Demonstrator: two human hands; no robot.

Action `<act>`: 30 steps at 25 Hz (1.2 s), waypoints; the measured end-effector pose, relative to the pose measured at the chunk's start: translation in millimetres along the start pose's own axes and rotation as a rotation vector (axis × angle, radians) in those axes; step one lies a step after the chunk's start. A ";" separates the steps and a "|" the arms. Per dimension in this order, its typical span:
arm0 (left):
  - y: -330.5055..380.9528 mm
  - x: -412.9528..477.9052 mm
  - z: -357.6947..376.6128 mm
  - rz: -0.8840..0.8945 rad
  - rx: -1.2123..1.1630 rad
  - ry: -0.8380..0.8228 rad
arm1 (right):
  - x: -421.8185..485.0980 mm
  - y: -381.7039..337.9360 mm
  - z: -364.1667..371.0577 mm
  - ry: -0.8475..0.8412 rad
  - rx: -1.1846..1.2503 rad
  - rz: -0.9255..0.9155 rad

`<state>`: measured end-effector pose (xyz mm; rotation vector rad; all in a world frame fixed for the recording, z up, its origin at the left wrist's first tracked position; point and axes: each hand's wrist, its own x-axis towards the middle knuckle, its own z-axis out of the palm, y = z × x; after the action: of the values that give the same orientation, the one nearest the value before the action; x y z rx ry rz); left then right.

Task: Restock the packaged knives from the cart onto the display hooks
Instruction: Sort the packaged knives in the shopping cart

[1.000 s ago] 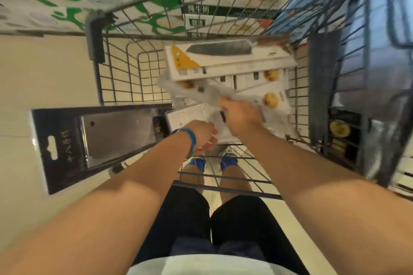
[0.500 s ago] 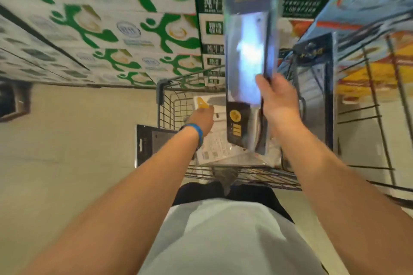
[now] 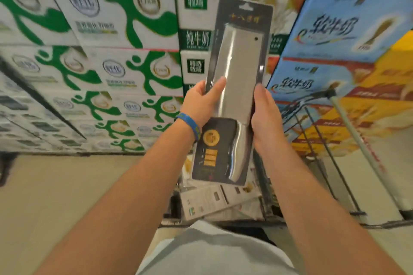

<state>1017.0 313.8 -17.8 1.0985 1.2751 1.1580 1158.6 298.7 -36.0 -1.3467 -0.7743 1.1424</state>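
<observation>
**Desk:** Head view, entry one?

**Operator:** Packaged knife (image 3: 237,87): a steel cleaver sealed on a long black card. It is held upright in the air, hang slot (image 3: 245,6) at the top and handle end down. I place it above the cart, in front of the stacked cartons.

**Desk:** Who has it?

**Operator:** Both hands. Left hand (image 3: 201,102): fingers wrapped round the card's left edge, thumb laid flat across the front of the blade. There is a blue wristband (image 3: 187,123) on that wrist. Right hand (image 3: 264,114): fingers curled round the right edge at about the same height, gripping it. Their tips are behind the card, so I cannot see them.

**Desk:** Below it?

**Operator:** Cart (image 3: 348,123): wire side and pale rim bar at the right. In its basket lie more white packages (image 3: 212,201), flat and partly hidden by the card's lower end.

**Desk:** Background?

**Operator:** White-and-green cartons (image 3: 100,29) stacked at the left, blue cartons (image 3: 335,29) stacked at the right, pale floor (image 3: 67,185) beneath. The small print is too blurred for me to read
</observation>
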 end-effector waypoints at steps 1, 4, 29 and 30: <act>4.7 -4.6 5.4 0.067 0.018 0.012 | -7.0 -6.2 -3.5 0.003 -0.041 -0.038; 13.4 -18.6 23.8 0.156 -0.009 0.064 | -19.2 -31.1 -19.7 -0.035 -0.070 -0.093; -7.1 -74.0 157.8 -0.116 -0.030 -0.140 | -25.2 -30.6 -205.9 -0.065 -0.016 -0.110; -22.6 -76.0 154.8 -0.138 0.060 -0.136 | -23.2 -23.4 -215.6 0.004 -0.059 -0.125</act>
<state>1174.6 241.3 -29.8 1.0964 1.2653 0.9323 1357.0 208.3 -35.7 -1.3301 -0.8831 1.0243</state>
